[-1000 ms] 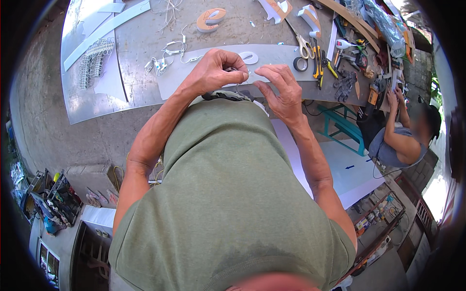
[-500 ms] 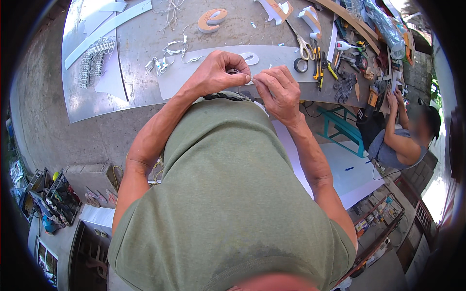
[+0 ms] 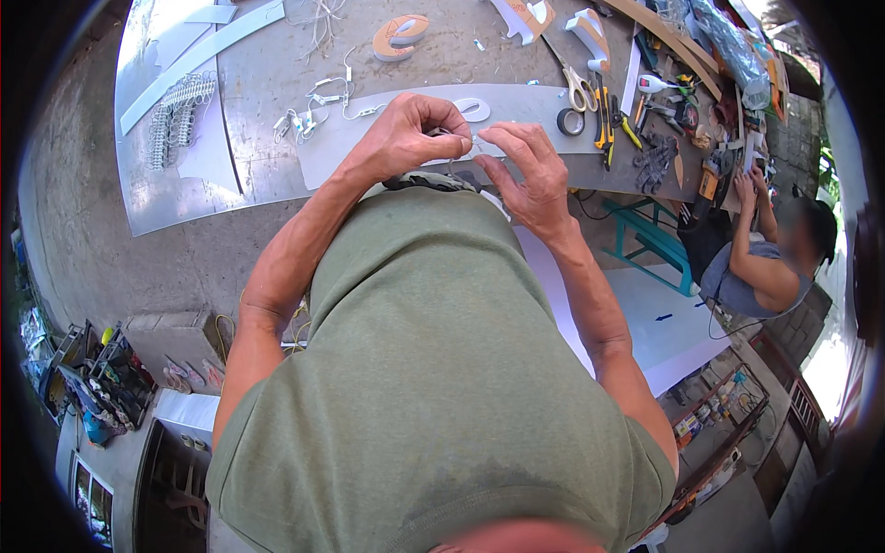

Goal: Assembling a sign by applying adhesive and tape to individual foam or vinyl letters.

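Note:
Over the table's near edge, close to my body, my left hand (image 3: 412, 138) is closed in a pinch, thumb against forefinger. A thin strand shows below its fingers, but most of what it grips is hidden. Just right of it, my right hand (image 3: 530, 175) has thumb and fingers apart, with nothing clearly visible between them. Beyond the fingertips a white rounded letter-like piece (image 3: 477, 103) lies on a pale sheet (image 3: 369, 143). Left of that piece, a string of small white light modules (image 3: 330, 99) with thin white wire is spread out.
Black tape (image 3: 571, 122), scissors (image 3: 579, 92) and yellow cutters (image 3: 604, 120) lie on the right. Foam-like letters (image 3: 401, 39) stand farther back. Coiled wire strips (image 3: 180, 120) are at left. Another person (image 3: 765, 263) works at the right end, near a teal stool (image 3: 650, 240).
My right hand's thumb and fingers have spread apart from a pinch, drawing slightly away from the left fingertips. My left hand keeps its pinch and has barely shifted.

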The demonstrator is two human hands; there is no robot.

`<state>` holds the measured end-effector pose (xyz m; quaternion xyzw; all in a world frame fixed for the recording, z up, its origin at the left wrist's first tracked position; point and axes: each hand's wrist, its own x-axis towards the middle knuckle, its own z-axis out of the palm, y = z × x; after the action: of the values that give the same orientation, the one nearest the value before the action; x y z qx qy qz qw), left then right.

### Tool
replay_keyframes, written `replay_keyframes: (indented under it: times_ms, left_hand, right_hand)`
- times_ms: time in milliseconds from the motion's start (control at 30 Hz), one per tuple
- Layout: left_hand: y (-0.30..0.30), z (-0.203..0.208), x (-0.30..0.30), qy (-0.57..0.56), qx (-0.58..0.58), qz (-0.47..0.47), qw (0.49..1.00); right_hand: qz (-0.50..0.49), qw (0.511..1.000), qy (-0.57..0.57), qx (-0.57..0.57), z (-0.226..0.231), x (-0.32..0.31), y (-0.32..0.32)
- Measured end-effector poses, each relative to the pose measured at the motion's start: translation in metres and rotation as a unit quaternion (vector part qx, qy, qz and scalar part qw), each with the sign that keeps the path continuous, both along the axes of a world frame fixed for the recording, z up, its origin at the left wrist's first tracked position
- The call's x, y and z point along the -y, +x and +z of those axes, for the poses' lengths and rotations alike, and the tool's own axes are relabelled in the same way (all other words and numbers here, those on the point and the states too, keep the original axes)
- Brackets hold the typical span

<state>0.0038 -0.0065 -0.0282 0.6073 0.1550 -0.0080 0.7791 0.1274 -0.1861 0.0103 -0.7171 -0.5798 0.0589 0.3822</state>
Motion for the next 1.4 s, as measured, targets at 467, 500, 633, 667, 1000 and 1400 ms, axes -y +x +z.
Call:
replay_keyframes:
  times_ms: [467,500,633,667,1000,1400]
  left_hand:
    - [-0.001,0.007,0.002,0.065,0.006,-0.033,0.997]
    - [-0.001,0.011,0.003,0.065,0.006,-0.034,0.997]
    - [0.0,0.013,0.005,0.081,0.012,-0.033,0.996]
    - [0.001,0.008,0.004,0.055,0.007,-0.028,0.998]
    - [0.001,0.003,0.001,-0.058,-0.004,-0.019,0.998]
    - [0.001,0.018,0.002,0.095,0.01,-0.038,0.995]
  right_hand:
    - [-0.021,0.998,-0.034,-0.047,0.0,0.002,-0.007]
    - [-0.069,0.975,-0.122,-0.175,0.003,0.005,-0.01]
    - [-0.066,0.63,-0.144,-0.76,-0.004,0.008,0.0]
    - [-0.065,0.631,-0.143,-0.76,-0.002,0.008,-0.002]
    - [-0.001,1.0,0.021,0.014,-0.004,0.001,-0.002]
    - [-0.03,0.975,-0.061,-0.212,-0.003,0.006,-0.006]
